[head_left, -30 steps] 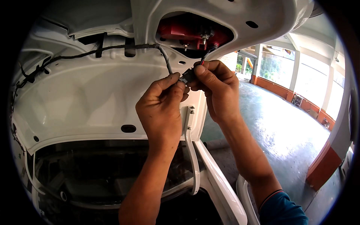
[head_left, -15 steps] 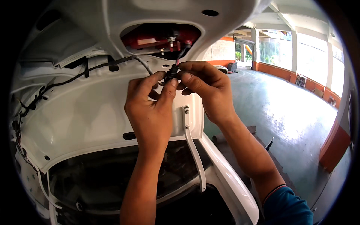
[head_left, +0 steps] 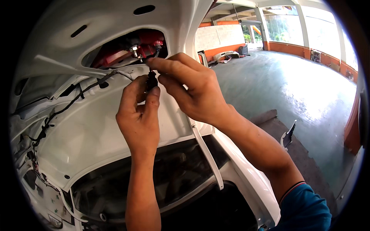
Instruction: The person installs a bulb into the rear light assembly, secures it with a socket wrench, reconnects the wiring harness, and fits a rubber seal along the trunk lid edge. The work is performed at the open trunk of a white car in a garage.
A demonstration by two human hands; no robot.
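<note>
My left hand (head_left: 138, 111) pinches a black electrical connector (head_left: 152, 81) upright between thumb and fingers, under an oval opening in a white car panel. From the connector's top a thin wire runs up towards a red lamp unit (head_left: 146, 40) inside the opening. My right hand (head_left: 194, 86) comes in from the right. Its index fingertip lies over the wire just above the connector, with its thumb close to the connector's right side. The right fingers look closed around the wire, though the contact is partly hidden.
A black wiring harness (head_left: 69, 107) runs along the panel at left. Below, a white metal arm (head_left: 208, 157) crosses a dark window (head_left: 127, 183). On the floor at right are a grey mat (head_left: 304, 165) and a dark-and-white part (head_left: 287, 135); a bumper (head_left: 227, 56) lies farther back.
The view has shifted, so the panel's opening sits farther left. My right fingers have moved from the connector's side up to the wire above it. My left hand still holds the connector.
</note>
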